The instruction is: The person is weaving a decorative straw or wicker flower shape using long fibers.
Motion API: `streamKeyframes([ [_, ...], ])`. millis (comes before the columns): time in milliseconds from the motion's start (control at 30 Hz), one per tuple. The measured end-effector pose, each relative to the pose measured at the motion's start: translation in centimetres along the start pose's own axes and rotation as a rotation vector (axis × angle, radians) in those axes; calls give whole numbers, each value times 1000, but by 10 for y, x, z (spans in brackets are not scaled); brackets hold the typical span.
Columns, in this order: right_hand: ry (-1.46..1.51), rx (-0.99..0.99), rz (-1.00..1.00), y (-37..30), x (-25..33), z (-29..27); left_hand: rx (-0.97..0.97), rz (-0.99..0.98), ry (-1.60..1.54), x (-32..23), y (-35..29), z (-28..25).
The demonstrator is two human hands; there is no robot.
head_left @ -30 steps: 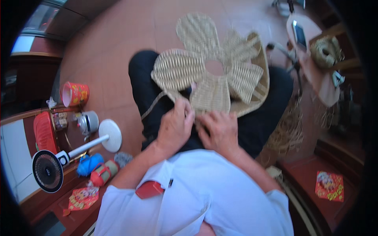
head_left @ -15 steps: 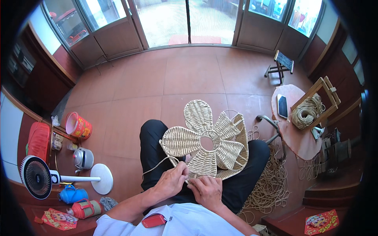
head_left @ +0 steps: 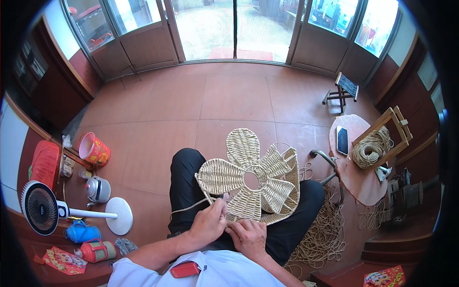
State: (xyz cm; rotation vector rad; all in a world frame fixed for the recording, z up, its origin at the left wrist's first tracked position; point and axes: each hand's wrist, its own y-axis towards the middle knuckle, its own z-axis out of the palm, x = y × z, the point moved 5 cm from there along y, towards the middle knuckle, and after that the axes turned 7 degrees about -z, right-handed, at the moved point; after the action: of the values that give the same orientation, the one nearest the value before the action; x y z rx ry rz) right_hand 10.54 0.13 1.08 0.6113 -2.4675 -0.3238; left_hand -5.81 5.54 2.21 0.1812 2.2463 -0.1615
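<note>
A flower-shaped piece woven from pale twisted cord point(head_left: 221, 175) rests across my lap, with wide petals around a round hole. Behind its right petals curves a woven rim with a wire-like loop at the top. My left hand point(head_left: 209, 223) is closed at the lower left of the bottom petal, its fingers pinching the cord point(head_left: 187, 209), whose loose end trails left over my thigh. My right hand point(head_left: 248, 235) is curled over the bottom edge of that petal, gripping it. The fingertips of both hands nearly meet there, and what lies under them is hidden.
Loose cord point(head_left: 319, 234) lies heaped on the floor right of my leg. A low table point(head_left: 356, 179) at the right bears a phone point(head_left: 342, 140) and a coil of cord point(head_left: 372, 147) on a wooden frame. A fan point(head_left: 91, 213), kettle point(head_left: 98, 190) and bucket point(head_left: 94, 149) stand at the left.
My left hand has lifted slightly at the petal's edge, and the cord by it sits at a different slant. My right hand keeps its grip. The whole view has shifted a little.
</note>
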Motion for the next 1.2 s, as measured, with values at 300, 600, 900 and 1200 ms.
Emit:
streamKeyframes([
  [300,9,-31,-48,-2,-6,1,279,-349,-517,17,-45,21],
  [600,-51,-41,-26,13,6,1,574,-363,-983,-15,-51,-70],
  [900,59,-173,0,15,-2,6,-588,30,-1029,53,-26,-314],
  [1200,94,-164,38,11,-10,2,-540,-83,-89,59,1,-274],
])
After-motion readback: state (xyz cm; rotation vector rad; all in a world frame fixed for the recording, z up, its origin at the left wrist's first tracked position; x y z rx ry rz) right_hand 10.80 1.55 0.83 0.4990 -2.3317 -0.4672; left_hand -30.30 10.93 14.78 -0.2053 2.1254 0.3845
